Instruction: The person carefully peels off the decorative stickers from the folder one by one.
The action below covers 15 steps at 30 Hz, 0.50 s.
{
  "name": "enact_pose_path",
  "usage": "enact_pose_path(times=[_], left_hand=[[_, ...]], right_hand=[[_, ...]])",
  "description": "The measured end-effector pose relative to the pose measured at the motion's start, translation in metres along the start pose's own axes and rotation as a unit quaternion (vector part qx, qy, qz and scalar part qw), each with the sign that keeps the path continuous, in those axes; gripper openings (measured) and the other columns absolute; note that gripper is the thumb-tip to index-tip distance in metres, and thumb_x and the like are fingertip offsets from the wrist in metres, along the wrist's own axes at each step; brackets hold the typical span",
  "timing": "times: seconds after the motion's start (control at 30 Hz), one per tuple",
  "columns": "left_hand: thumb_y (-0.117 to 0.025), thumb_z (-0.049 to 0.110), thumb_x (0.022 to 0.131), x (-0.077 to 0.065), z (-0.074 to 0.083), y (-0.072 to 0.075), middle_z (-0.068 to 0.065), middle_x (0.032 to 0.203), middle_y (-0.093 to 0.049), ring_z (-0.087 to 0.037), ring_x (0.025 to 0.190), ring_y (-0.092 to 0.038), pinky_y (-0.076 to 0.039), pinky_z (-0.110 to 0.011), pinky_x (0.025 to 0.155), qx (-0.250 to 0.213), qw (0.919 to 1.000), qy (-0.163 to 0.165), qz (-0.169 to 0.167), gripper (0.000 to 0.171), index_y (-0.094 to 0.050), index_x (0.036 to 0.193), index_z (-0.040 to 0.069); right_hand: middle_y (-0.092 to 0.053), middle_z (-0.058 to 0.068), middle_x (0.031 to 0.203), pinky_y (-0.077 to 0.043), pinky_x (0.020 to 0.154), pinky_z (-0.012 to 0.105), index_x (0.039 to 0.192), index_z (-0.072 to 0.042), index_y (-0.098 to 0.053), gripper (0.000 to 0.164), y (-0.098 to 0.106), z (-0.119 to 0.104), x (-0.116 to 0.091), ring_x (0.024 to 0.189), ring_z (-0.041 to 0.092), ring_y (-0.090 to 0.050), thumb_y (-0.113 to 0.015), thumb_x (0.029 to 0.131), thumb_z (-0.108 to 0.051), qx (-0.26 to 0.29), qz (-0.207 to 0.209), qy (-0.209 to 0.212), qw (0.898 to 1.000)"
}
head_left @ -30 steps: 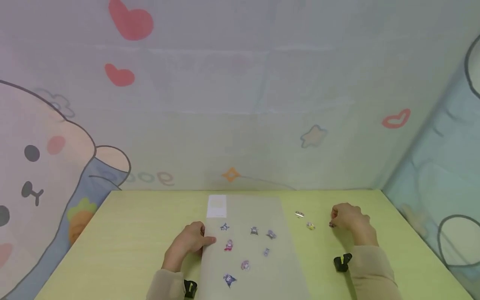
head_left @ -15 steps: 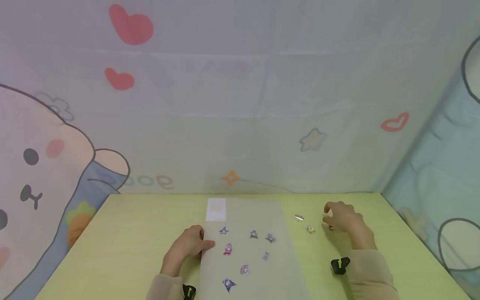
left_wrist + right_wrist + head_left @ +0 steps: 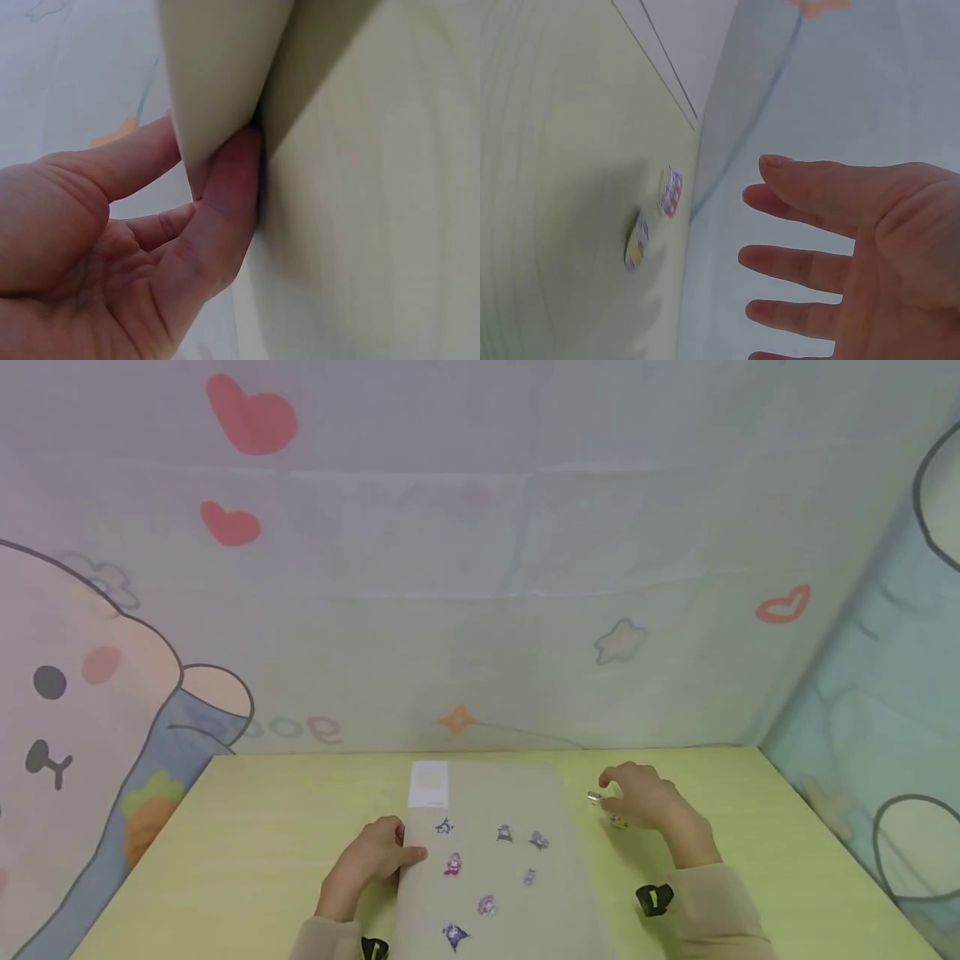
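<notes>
In the head view my left hand (image 3: 375, 853) pinches the left edge of a large pale board (image 3: 555, 910). The thumb (image 3: 142, 161) lies on its upper face, while a finger (image 3: 232, 176) reaches underneath in the left wrist view. Several small cartoon stickers, such as a red-and-purple figure (image 3: 453, 864) and a dark winged one (image 3: 454, 935), are scattered on the board. My right hand (image 3: 643, 797) hovers over the table with fingers spread and nothing in them. Near its fingertips lie a silvery sticker-like piece (image 3: 595, 797) and a yellowish one (image 3: 617, 821), partly covered by the hand.
The pale yellow-green table (image 3: 285, 810) extends on both sides of the board. A white rectangle (image 3: 428, 785) sits at the board's upper left corner. A printed cloth backdrop (image 3: 480, 543) hangs along the table's rear edge.
My right hand let go of a small piece on the table at the right, opened its fingers and moved left over the other two pieces. The left hand keeps its grip on the board.
</notes>
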<state>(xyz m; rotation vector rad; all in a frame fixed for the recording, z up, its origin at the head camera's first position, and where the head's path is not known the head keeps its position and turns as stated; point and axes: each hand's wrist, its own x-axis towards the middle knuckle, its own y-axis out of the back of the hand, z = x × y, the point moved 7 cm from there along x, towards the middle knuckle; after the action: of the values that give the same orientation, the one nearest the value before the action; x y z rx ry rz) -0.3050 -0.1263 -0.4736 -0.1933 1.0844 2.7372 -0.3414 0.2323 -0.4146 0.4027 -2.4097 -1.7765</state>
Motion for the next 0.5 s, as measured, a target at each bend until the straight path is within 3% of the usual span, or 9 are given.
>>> enact_pose_path(times=[0.2, 0.5], left_hand=[[-0.075, 0.018, 0.087, -0.002, 0.003, 0.001, -0.008, 0.076, -0.058, -0.019, 0.064, -0.06, -0.048, -0.032, 0.059, 0.0, 1.0, -0.007, -0.002, 0.028, -0.053, 0.091, -0.001], [-0.075, 0.02, 0.087, -0.003, 0.009, 0.004, -0.007, 0.076, -0.058, -0.019, 0.065, -0.057, -0.045, -0.032, 0.059, 0.015, 0.9998, -0.015, 0.004, 0.03, -0.054, 0.089, 0.0]], right_hand=[[-0.058, 0.018, 0.121, -0.046, 0.076, 0.058, 0.114, -0.007, -0.065, 0.024, -0.009, -0.026, 0.002, 0.109, 0.043, -0.052, -0.066, 0.092, -0.018, -0.003, 0.0, 0.033, 0.999], [-0.057, 0.019, 0.127, -0.04, 0.089, 0.067, 0.108, -0.009, -0.068, 0.018, -0.014, -0.055, 0.006, 0.12, 0.047, -0.046, -0.067, 0.092, -0.016, 0.0, 0.015, 0.065, 0.998]])
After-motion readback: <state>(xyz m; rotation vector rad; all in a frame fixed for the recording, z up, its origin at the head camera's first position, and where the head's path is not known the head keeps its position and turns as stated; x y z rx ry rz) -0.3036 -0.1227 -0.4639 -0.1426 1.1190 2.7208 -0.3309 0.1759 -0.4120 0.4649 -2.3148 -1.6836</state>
